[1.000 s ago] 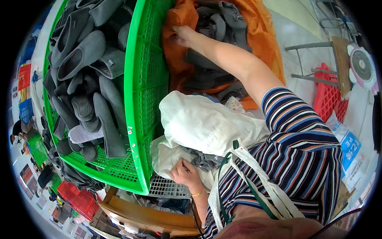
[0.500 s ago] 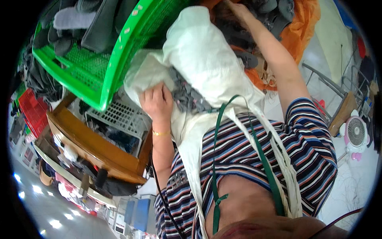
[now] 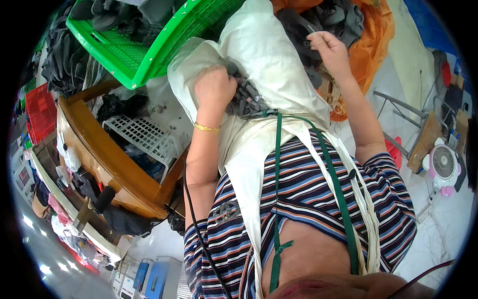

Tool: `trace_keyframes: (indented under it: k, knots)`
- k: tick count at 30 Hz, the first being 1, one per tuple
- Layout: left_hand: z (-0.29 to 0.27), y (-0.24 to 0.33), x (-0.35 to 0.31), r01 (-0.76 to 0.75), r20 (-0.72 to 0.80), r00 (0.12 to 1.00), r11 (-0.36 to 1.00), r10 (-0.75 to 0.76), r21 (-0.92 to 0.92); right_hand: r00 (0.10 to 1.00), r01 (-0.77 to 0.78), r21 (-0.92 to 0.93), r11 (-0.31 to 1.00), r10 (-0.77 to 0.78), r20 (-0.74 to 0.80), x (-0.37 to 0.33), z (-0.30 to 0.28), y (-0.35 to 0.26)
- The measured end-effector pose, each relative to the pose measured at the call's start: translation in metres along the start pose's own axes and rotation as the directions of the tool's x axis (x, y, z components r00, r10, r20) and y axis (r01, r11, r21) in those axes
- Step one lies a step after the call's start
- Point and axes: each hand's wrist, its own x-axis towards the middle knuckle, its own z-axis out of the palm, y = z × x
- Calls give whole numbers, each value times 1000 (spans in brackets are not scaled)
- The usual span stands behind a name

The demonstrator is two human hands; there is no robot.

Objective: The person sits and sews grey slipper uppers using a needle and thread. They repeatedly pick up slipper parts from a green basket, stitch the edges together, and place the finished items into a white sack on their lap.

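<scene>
My left hand (image 3: pixel 214 87) is closed in a fist over a pale, see-through bag (image 3: pixel 181 67) on my lap. Beside its fingers lies a heap of small dark grey pieces (image 3: pixel 245 97); whatever sits inside the fist is hidden. To the right, my right hand (image 3: pixel 329 52) is raised, with thumb and fingers pinched together. A thin light sliver sticks out past the fingertips, too small to name. Beyond that hand, dark grey fabric pieces (image 3: pixel 341 22) lie in an orange sack (image 3: pixel 378 35). A white apron (image 3: pixel 264 42) covers my lap.
At the far left, a green plastic basket (image 3: pixel 107 57) holds dark grey pieces. Below it stand a wooden frame (image 3: pixel 112 164) and a white slatted crate (image 3: pixel 142 134). On the right are a metal-legged stool (image 3: pixel 398 112) and a small pink-and-white fan (image 3: pixel 443 164).
My right hand has drawn back from the dark pieces in the orange sack, toward me. My left hand has moved up and right, into a fist by the grey heap. The view has shifted.
</scene>
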Motion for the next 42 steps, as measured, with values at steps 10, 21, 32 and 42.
trace_keyframes:
  k: [10,21,32,42]
  knots:
    - [-11,-35,-39,136,128,990,-197,50,-971,782,318,129,939,-337,525,-10,110,-69]
    - [9,-21,-66,198,203,979,-140,-24,-970,834,240,61,969,-238,498,-28,133,-57]
    - [32,-12,-81,62,87,985,-167,-146,-984,861,110,222,969,-205,465,-42,115,-40]
    - [-2,22,-93,-7,-74,976,309,-205,-951,611,-133,93,987,8,792,-26,70,-73]
